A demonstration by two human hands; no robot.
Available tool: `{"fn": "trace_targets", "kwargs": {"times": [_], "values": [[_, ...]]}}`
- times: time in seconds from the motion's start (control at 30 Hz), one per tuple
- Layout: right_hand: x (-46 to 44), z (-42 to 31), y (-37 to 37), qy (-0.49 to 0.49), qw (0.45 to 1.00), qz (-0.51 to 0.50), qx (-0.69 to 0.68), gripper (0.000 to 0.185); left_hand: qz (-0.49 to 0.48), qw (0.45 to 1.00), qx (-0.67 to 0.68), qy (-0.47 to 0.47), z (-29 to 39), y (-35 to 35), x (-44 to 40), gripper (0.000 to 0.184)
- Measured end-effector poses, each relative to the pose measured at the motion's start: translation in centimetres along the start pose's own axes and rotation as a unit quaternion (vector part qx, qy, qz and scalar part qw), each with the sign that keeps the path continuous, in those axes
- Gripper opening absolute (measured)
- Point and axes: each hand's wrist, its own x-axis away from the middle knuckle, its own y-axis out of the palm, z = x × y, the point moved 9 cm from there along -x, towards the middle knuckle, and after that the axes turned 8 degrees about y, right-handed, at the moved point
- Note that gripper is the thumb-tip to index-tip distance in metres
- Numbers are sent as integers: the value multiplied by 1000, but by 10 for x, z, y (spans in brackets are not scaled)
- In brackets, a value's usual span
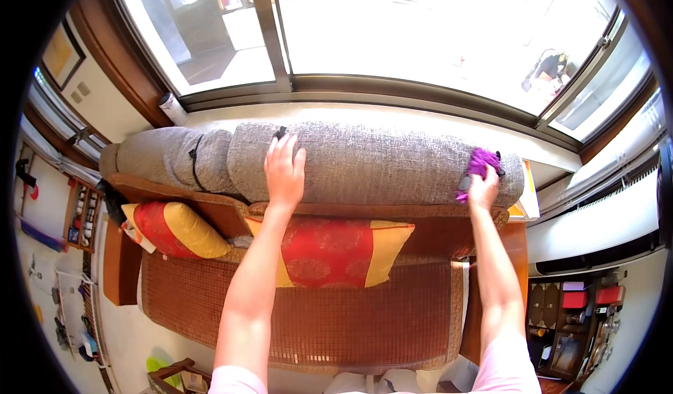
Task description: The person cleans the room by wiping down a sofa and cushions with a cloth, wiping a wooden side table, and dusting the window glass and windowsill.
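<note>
Along the back of the wooden sofa lies a long grey fabric roll (378, 162), with a black strap (194, 166) around its left part. My left hand (284, 173) rests on the roll left of its middle, fingers stretched out, just by a small black piece (281, 132). Near the roll's right end, my right hand (484, 186) is closed on a purple shaggy cloth (484, 160) pressed against the grey fabric. The fingers partly hide the cloth, and a greyish patch shows at its lower left.
Below the roll, a red and yellow cushion (326, 252) leans on the sofa's backrest, with another cushion (175, 229) to the left. A woven brown mat (364, 324) covers the seat. Behind stand a white sill (420, 124) and a large window. Shelves (571, 324) are at right.
</note>
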Motion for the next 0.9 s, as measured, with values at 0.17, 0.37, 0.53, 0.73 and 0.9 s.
{"fn": "trace_targets", "kwargs": {"times": [0.17,0.37,0.53,0.73,0.9], "values": [[134,-184,86,-383,920,-86,-10,25,-57,971,-232,6,-11,76,-21,58],[148,-197,75,-544,833,-73,64,26,-14,968,-246,46,-12,77,-19,56],[37,-82,10,-327,907,-21,266,24,0,973,-228,44,-12,77,-20,56],[21,-73,32,-276,956,24,101,34,26,980,-193,48,-13,78,-20,53],[148,-222,102,-339,939,-67,2,33,26,980,-192,55,-20,83,-19,53]]}}
